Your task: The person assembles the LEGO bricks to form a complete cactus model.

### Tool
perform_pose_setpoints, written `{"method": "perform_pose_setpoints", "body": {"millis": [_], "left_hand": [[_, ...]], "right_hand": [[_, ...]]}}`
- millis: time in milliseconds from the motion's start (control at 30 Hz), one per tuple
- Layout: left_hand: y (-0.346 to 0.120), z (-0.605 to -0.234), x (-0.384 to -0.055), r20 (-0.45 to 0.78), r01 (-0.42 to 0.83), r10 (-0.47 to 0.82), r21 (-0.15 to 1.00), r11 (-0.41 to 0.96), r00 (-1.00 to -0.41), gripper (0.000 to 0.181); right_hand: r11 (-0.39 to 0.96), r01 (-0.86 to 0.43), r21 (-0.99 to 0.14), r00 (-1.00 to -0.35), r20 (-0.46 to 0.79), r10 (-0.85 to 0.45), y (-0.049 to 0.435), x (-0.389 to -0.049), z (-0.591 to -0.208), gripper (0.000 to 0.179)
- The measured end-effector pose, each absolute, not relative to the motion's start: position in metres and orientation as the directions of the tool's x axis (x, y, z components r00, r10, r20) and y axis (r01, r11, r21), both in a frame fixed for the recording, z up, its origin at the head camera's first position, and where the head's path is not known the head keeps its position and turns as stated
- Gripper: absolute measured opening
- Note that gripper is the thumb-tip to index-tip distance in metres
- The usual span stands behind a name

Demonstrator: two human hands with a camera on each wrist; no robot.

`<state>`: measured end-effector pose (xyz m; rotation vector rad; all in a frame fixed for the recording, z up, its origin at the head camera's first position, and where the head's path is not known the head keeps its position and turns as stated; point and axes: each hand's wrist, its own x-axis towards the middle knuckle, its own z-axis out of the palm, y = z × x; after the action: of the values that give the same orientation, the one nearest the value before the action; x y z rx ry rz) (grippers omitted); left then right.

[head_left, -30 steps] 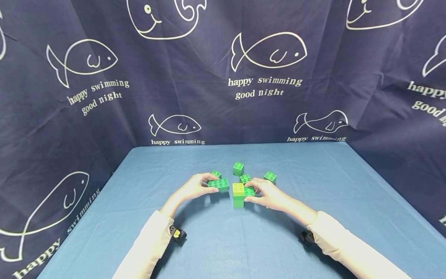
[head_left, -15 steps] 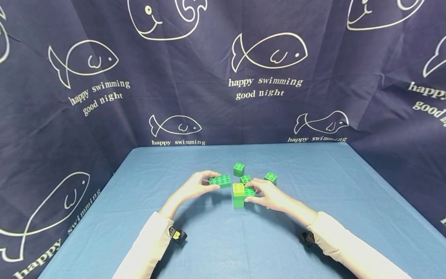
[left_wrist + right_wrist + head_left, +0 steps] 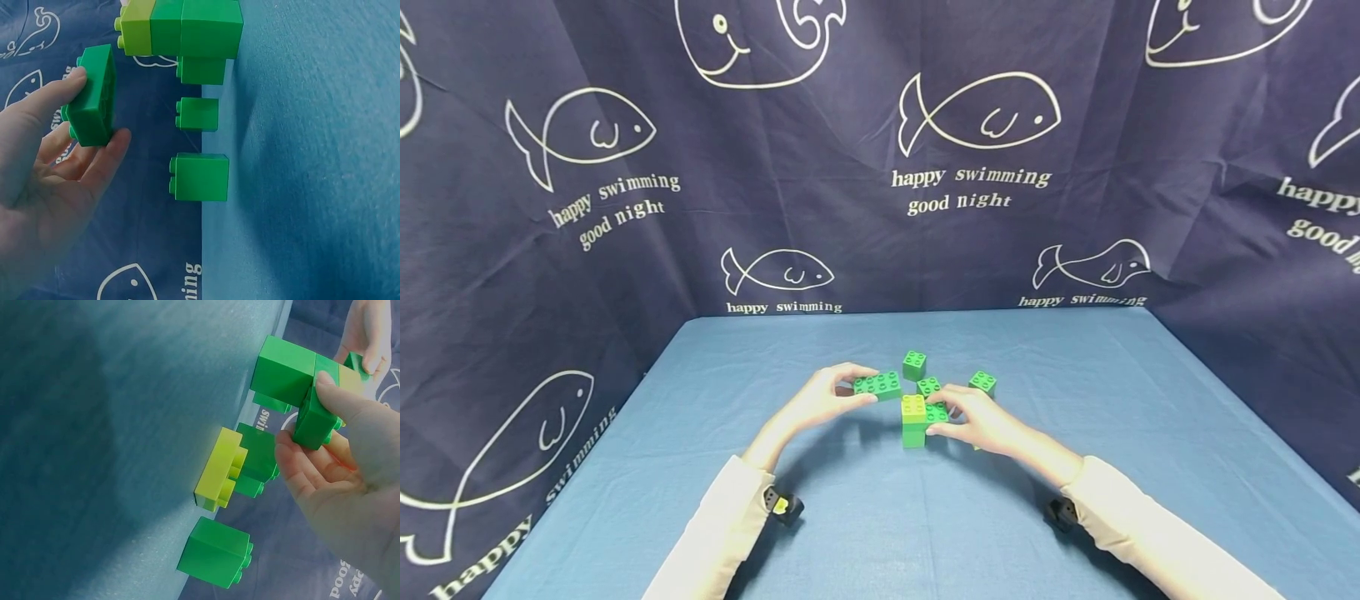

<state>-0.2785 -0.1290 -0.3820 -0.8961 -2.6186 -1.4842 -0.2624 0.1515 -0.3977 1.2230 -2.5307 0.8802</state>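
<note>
In the head view, my left hand [image 3: 822, 402] holds a long green toy brick [image 3: 880, 384] between thumb and fingers, raised beside the stack. The left wrist view shows that brick [image 3: 94, 97] tilted, its studs turned toward the palm. My right hand [image 3: 981, 419] pinches a green brick [image 3: 936, 412] that juts sideways from the stack. This stack [image 3: 913, 435] has a green block at its base and a yellow brick [image 3: 913, 405] on top. In the right wrist view my thumb and fingers grip the jutting green brick [image 3: 315, 422].
Behind the stack stand loose green bricks: one nearby [image 3: 928, 385], another farther back [image 3: 914, 364] and one to the right [image 3: 982, 382]. A yellow brick [image 3: 220, 467] lies on the blue-covered table [image 3: 865, 533] near my right hand. A dark fish-print curtain [image 3: 880, 225] surrounds the table.
My left hand has moved the long green brick slightly right and away from me, closer to the stack. The right hand stays at the stack.
</note>
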Motion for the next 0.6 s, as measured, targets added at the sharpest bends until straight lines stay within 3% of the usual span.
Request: {"method": "perform_pose_setpoints", "body": {"millis": [300,600], "left_hand": [[-0.122,-0.378,-0.273,0.256,0.459,0.468,0.796,0.395,-0.846,0.041],[-0.113,-0.35,-0.249,0.265,0.478,0.495,0.795,0.373,-0.827,0.038]], "right_hand": [[0.486,-0.76,-0.431,-0.645,0.41,-0.645,0.152,-0.262,-0.398,0.035],[0.475,-0.763,-0.44,-0.641,0.416,-0.645,0.152,-0.263,-0.398,0.035]]}}
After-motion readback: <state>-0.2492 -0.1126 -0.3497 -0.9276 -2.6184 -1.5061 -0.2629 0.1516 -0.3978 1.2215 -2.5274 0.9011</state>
